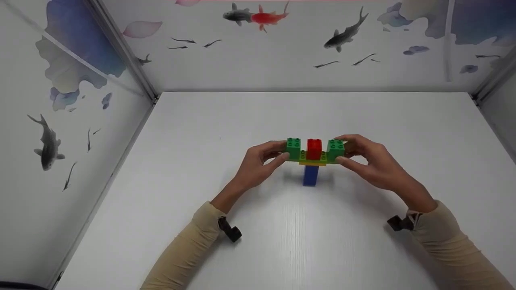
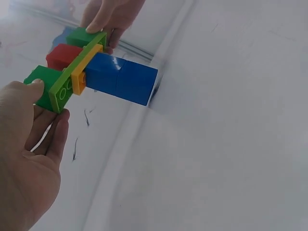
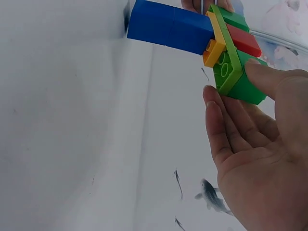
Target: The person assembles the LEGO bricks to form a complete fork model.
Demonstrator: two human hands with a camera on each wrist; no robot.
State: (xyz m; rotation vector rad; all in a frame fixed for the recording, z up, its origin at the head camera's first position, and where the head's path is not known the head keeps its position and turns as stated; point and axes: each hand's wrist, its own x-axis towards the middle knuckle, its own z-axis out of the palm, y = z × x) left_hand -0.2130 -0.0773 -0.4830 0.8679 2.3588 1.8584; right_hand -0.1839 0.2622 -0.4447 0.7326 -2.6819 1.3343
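Observation:
Both hands hold one building-block model at its two ends. My left hand (image 1: 258,164) pinches the left green brick (image 1: 293,150), thumb in front and fingers behind. The right green brick (image 1: 336,150) is between the thumb and fingers of my right hand (image 1: 373,163). A red brick (image 1: 314,149) stands midway between the green ones. All three sit on a long lime-green plate (image 3: 228,77). Beneath it a yellow brick (image 2: 79,82) tops a column of two stacked blue bricks (image 2: 120,77). The column stands upright, its lower end close to the table.
The white tabletop (image 1: 225,121) spreads around the model, bounded by a back wall (image 1: 282,68) and a left wall (image 1: 28,108) printed with fish. Each wrist carries a small black camera, such as the left wrist camera (image 1: 230,231), low over the table.

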